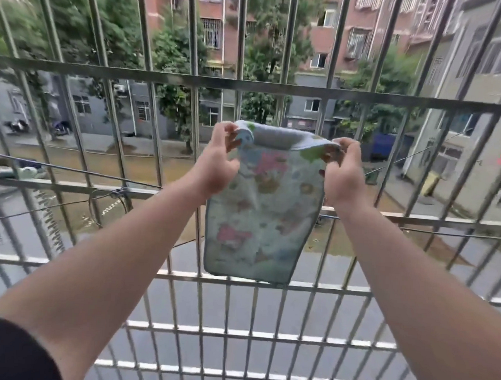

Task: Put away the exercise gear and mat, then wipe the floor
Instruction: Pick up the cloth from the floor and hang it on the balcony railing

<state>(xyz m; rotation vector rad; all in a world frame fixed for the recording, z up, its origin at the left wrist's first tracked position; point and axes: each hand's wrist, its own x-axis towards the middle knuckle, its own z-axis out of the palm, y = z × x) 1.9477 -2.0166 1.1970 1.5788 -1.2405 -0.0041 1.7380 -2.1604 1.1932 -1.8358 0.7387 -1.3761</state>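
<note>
Seen largest first: a steel window grille [257, 87] filling the view, with apartment blocks and a wet street beyond; in front of the grille, near its middle, a small printed cloth [260, 207] hanging by its top edge, pinched at one upper corner by the left hand [219, 162] and at the other by the right hand [344, 171], fingers of both curled onto the fabric. Probably late in the task, perhaps hanging up or fetching the wiping cloth; no gear, mat or floor visible, so impossible to confirm. No readable writing or brand, only cartoon-like pastel shapes on the cloth.
</note>
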